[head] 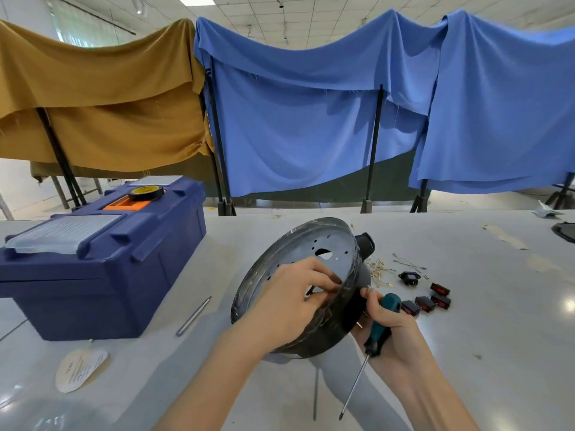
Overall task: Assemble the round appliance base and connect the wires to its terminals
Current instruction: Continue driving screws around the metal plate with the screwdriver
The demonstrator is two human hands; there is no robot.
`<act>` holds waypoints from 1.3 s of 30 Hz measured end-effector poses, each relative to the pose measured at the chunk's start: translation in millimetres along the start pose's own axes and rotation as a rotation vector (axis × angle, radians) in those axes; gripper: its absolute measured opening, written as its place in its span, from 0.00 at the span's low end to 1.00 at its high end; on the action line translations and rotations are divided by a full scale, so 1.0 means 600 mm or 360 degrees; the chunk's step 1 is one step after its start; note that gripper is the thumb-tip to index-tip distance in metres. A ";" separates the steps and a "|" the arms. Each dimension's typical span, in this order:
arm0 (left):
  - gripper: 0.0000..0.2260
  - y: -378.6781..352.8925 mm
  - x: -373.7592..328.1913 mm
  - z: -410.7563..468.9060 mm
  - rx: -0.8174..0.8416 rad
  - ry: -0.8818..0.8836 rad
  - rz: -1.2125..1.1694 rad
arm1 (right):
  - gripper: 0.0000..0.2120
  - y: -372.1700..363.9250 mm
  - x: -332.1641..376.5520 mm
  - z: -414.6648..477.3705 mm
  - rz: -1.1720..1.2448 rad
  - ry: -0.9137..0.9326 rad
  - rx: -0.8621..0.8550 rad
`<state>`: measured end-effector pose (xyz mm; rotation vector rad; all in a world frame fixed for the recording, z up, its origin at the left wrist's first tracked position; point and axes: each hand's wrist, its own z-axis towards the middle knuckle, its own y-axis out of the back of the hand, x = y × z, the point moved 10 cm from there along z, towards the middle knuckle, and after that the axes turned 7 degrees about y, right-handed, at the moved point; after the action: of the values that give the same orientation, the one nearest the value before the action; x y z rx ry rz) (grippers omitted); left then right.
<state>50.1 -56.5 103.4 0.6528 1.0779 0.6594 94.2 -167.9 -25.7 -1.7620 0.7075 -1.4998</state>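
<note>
l hand point(292, 293) fingers pinching inside tilted round base point(329, 247), r hand point(389, 325) gripping screwdriver point(378, 331)

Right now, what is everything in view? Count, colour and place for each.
base: 1, black rim, grey plate, tilted above table centre
screwdriver: 1, teal and black handle, in right hand, tip down
toolbox: 1, blue, table left
tape: 1 roll, black, on toolbox
switches: about 4, black and red, right of base
socket: 1, black, beside switches
terminals: small pile, brass, right of base
tweezers: 1, metal, between toolbox and base
card: 1, white, table front left
cloths: 3, one tan, two blue, hung behind table
table: 1, white
left hand: 1, fingers curled at base rim
right hand: 1, grips screwdriver beside base
</note>
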 end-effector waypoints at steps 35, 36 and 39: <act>0.05 -0.034 -0.038 0.039 0.0422 -0.0164 0.0565 | 0.11 0.024 -0.014 0.013 0.0093 -0.0082 -0.0006; 0.05 -0.032 -0.037 0.039 0.0422 -0.0158 0.0542 | 0.08 0.020 -0.011 0.009 0.0090 -0.0082 0.0020; 0.04 -0.030 -0.035 0.040 0.0441 -0.0150 0.0534 | 0.06 0.009 -0.005 -0.003 0.0079 -0.0090 0.0041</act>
<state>68.5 -87.4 109.6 1.1106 0.9886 0.7646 92.0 -169.2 -31.3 -1.7481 0.6949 -1.4144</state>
